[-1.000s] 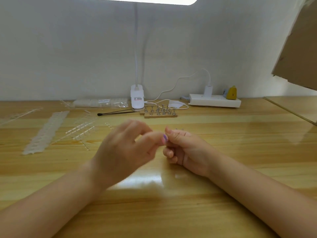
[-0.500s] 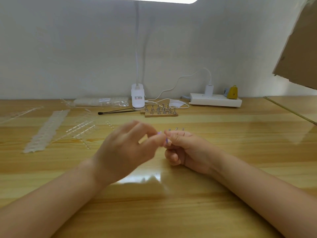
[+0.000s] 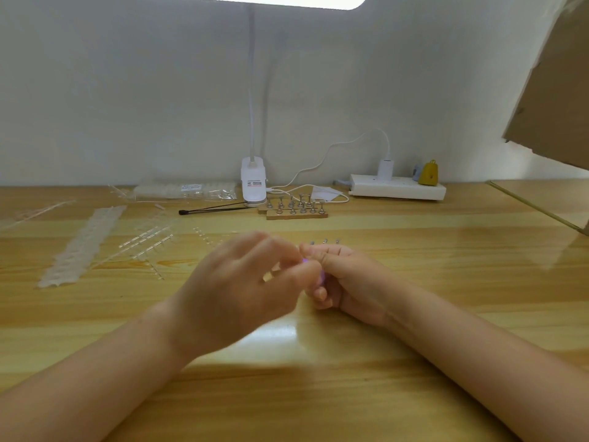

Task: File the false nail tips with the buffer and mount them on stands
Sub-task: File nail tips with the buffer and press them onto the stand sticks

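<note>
My left hand (image 3: 242,282) and my right hand (image 3: 347,282) meet above the middle of the wooden table (image 3: 414,362). The right hand's fingers are curled round a small purple buffer (image 3: 322,277), of which only a sliver shows. The left hand is blurred; its thumb and forefinger pinch together right at the buffer, apparently on a clear false nail tip that I cannot make out. Three small metal stands (image 3: 325,241) peek out just behind the right hand. A wooden base with several metal stands (image 3: 296,208) sits farther back.
Strips of clear nail tips (image 3: 83,247) and loose clear sprues (image 3: 149,240) lie at the left. At the back are a bag of tips (image 3: 185,191), a clip lamp (image 3: 253,183), a black tool (image 3: 210,210) and a power strip (image 3: 398,189). Cardboard (image 3: 554,90) hangs at the right.
The left hand has shifted slightly against the right, its fingertips moving up and down at the purple buffer. The right hand has hardly moved.
</note>
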Demonstrator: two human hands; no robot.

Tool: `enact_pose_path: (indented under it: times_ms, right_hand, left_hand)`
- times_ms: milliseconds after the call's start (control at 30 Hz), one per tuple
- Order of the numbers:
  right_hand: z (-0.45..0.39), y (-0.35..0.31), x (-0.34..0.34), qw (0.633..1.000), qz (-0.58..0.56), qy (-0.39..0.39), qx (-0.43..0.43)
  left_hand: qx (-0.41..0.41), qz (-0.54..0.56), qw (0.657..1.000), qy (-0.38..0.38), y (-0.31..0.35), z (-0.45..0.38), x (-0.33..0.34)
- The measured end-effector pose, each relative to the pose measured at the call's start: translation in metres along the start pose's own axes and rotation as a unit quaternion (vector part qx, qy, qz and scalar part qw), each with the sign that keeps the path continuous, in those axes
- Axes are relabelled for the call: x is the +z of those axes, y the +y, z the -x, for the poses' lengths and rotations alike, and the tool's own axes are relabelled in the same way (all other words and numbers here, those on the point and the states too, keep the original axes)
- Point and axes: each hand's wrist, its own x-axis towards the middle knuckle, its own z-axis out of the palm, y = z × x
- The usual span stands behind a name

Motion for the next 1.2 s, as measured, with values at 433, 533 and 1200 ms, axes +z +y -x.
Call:
enact_pose_path:
  times_ms: [433, 533, 1200]
  right_hand:
    - [-0.003, 0.003, 0.004, 0.995, -0.011, 0.101, -0.020]
    - [-0.002, 0.004, 0.004, 0.993, -0.012, 0.113, -0.026]
    - [-0.003, 0.004, 0.006, 0.986, 0.036, 0.157, -0.038]
  left_hand:
    - [-0.113, 0.003, 0.992, -0.061, 0.000, -0.001, -0.001]
    - [-0.141, 0.008, 0.989, -0.047, -0.004, 0.001, -0.004]
    - [-0.370, 0.112, 0.910, -0.148, -0.010, 0.005, -0.002]
